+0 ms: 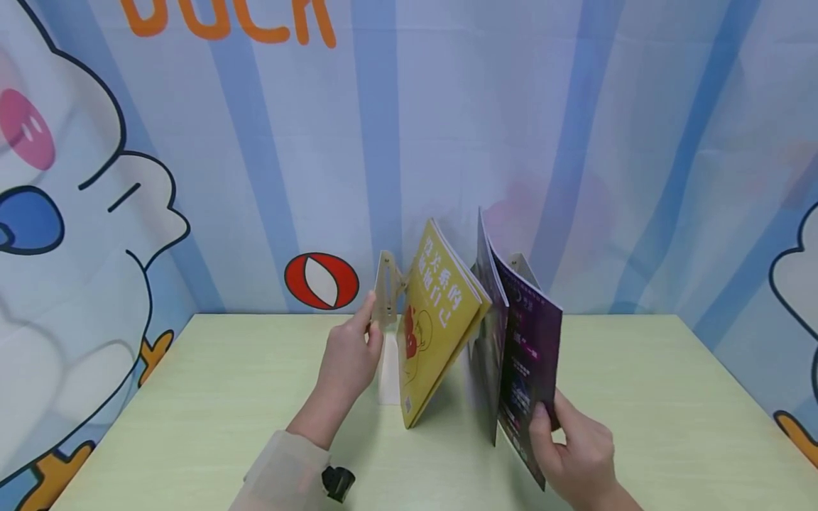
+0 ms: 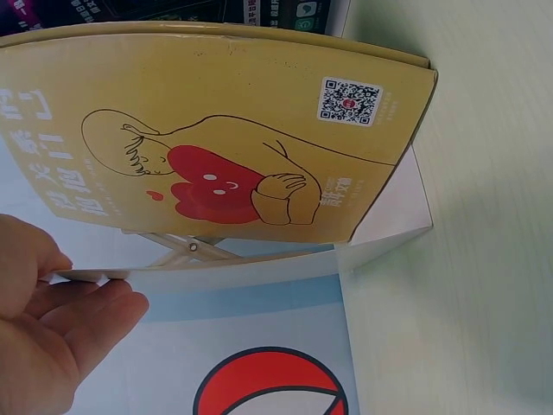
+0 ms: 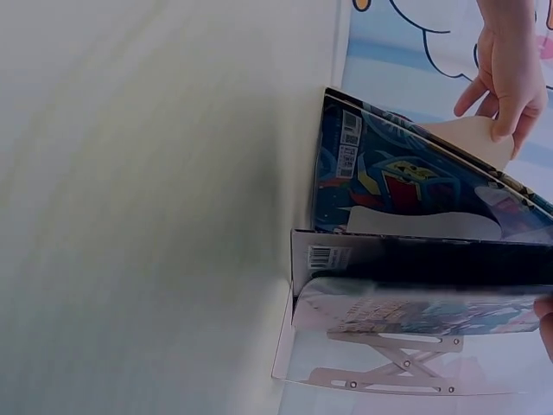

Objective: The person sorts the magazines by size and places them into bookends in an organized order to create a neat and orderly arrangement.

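A folding bookend (image 1: 386, 291) with white end plates and crossed metal arms stands on the table. My left hand (image 1: 350, 355) pinches the edge of its left plate between thumb and fingers, clearer in the left wrist view. A yellow book (image 1: 441, 333) with a red heart drawing leans inside that plate. Right of it stands a thin dark book (image 1: 488, 341), then a dark purple book (image 1: 530, 355). My right hand (image 1: 578, 447) grips the purple book's near edge, thumb on its cover; in the right wrist view only its fingertips (image 3: 546, 320) show.
The pale green table (image 1: 255, 383) runs back to a blue striped backdrop (image 1: 434, 128) with cartoon figures. A red and white oval (image 1: 322, 281) is printed on it behind the left plate. A small black object (image 1: 337, 482) sits by the left sleeve.
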A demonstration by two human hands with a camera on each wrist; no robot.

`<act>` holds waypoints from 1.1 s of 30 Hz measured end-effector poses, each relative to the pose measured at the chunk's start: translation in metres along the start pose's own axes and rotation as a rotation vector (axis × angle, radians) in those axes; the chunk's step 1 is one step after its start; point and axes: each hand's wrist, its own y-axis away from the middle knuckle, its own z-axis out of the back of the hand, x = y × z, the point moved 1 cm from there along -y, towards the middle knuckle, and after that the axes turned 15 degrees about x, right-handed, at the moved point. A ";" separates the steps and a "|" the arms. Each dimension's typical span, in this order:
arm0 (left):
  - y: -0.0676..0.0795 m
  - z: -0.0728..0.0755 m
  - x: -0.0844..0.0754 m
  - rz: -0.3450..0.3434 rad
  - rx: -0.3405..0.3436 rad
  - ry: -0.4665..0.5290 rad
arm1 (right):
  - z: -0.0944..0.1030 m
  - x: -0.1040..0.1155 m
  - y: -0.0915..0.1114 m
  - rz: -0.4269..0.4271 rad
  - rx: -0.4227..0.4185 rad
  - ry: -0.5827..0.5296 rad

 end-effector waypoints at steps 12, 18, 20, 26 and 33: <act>0.000 -0.001 0.002 -0.004 -0.007 0.003 | 0.003 0.005 0.016 -0.157 0.200 -0.006; 0.000 -0.001 0.003 -0.019 -0.020 0.001 | 0.006 0.010 0.016 -0.211 0.282 -0.016; 0.000 -0.001 0.003 -0.018 -0.018 0.001 | 0.007 0.012 0.016 -0.221 0.292 -0.016; 0.000 -0.001 0.002 -0.033 -0.030 -0.002 | 0.007 0.012 0.016 -0.236 0.292 0.020; 0.000 0.000 0.001 -0.039 -0.032 -0.001 | 0.007 0.011 0.015 -0.269 0.308 0.025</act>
